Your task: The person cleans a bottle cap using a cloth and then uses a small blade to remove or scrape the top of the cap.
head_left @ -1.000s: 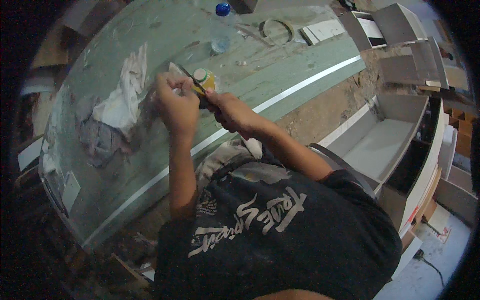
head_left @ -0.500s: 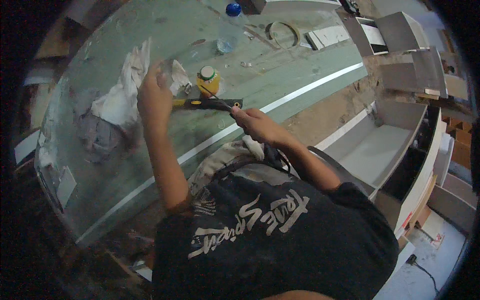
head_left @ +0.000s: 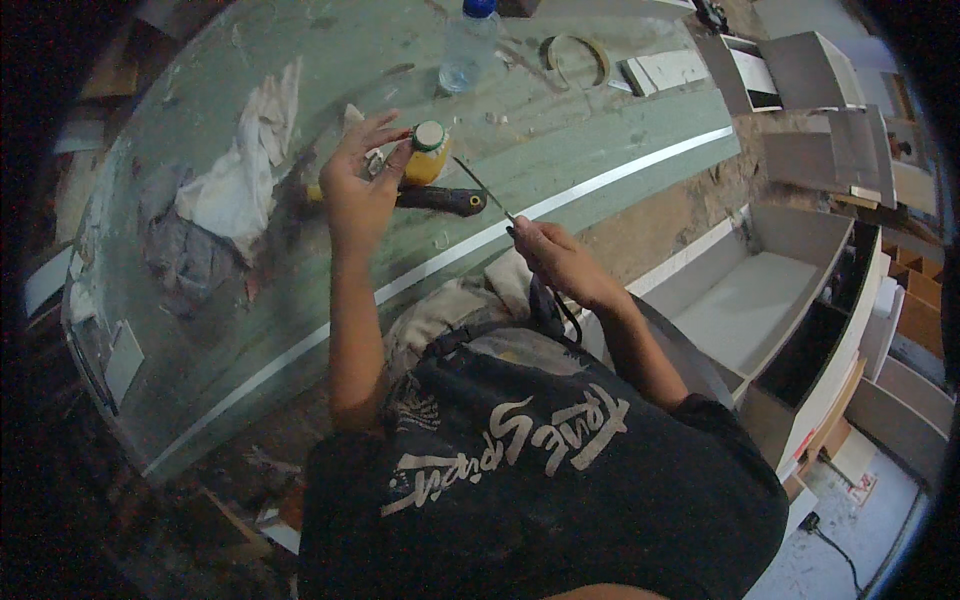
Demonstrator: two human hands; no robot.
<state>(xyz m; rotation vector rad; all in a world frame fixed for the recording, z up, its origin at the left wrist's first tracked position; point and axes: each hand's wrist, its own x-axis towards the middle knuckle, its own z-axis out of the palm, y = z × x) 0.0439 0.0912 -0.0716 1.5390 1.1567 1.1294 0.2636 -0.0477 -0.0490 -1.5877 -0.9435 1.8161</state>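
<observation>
Left hand [head_left: 360,180] nearest — fingers parted, nothing visibly held — yellow bottle [head_left: 425,167] just to its right; right hand [head_left: 560,262] grips a thin tool [head_left: 484,190] slanting bottleward.

The flat surface [head_left: 560,140] is dusty, mottled green, crossed by a straight white strip [head_left: 600,187]. Toward twelve o'clock, a small yellow container [head_left: 424,168] wears a round whitish lid with a green rim; nearby, a clear plastic bottle [head_left: 462,65] has a blue cap [head_left: 479,8]. A slim, straight tool [head_left: 483,188] is dark grey. At ten, a crumpled fabric cloth [head_left: 235,195] is off-white. At six, a black shirt [head_left: 600,500] bears off-white lettering.
</observation>
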